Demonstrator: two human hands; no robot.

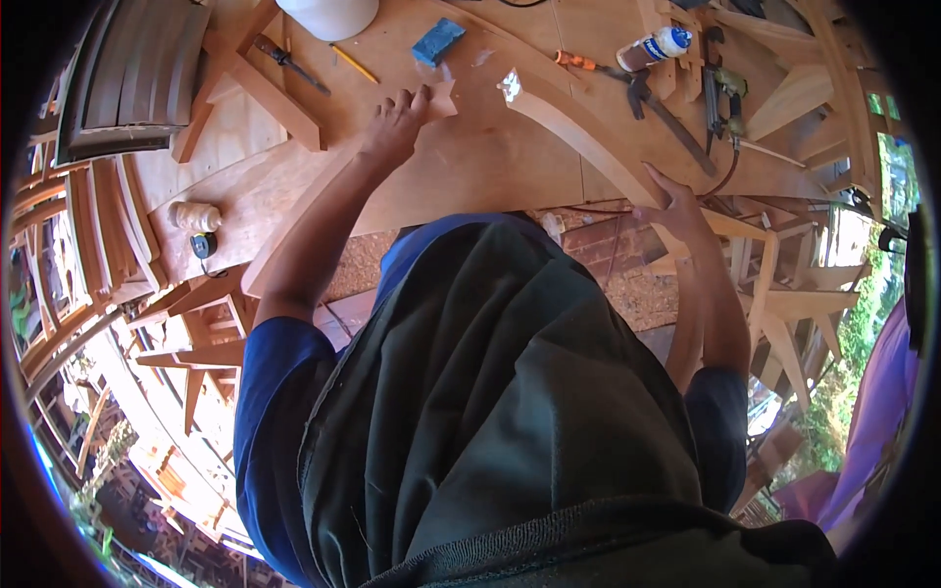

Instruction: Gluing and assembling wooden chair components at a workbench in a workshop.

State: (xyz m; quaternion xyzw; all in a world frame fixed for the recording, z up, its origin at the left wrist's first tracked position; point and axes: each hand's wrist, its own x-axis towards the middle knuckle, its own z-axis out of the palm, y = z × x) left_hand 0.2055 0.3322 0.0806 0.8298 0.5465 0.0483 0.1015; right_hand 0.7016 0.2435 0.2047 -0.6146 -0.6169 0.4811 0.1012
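My left hand (pixel 394 125) is closed round a curved wooden piece (pixel 444 99) near its end; the piece runs back under my left forearm along the bench edge. On the right, a second curved wooden piece (pixel 578 125) arcs from the bench down past the front edge. Its far end carries a patch of white glue (pixel 510 86). My right hand (pixel 676 211) grips this piece partway along, thumb and fingers on either side. A gap separates the ends of the two pieces.
On the wooden bench (pixel 470 167) lie a blue block (pixel 438 42), a pencil (pixel 355 63), a screwdriver (pixel 284 59), a hammer (pixel 657 108), a glue bottle (pixel 652 49) and a twine roll (pixel 195 216). Curved wooden parts (pixel 127 78) are stacked left. An air tool with a hose (pixel 725 98) lies right.
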